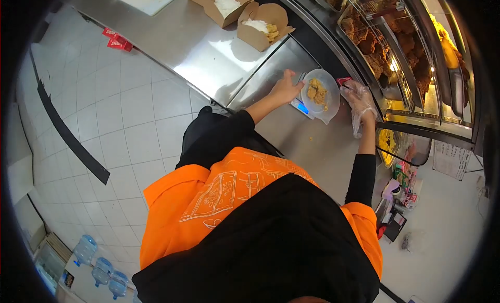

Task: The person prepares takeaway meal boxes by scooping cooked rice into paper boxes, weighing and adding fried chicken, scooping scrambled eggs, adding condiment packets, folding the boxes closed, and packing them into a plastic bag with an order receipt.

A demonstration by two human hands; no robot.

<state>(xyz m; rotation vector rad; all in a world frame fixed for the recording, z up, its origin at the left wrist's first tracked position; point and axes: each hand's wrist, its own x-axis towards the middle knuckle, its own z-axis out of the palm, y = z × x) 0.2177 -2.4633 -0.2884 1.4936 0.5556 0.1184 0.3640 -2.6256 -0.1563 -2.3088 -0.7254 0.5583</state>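
A translucent plastic bowl (333, 98) with a pouring lip sits on a small scale (302, 107) with a lit blue display. Yellow-brown crumbly food pieces (316, 92) lie inside the bowl. My left hand (285, 88), bare, is at the bowl's left side with thumb and fingers apart; whether it touches the rim is unclear. On the other side, my right hand (359, 101) wears a clear plastic glove. Its fingers reach toward the bowl's right rim, beside a small red item (344, 81) that I cannot identify.
Open cardboard boxes (255, 38) with white food stand on the steel counter (208, 55), near a white board (151, 0). A lit glass display case (385, 48) of fried food borders the right side. A tray of yellow food (386, 141) is below it.
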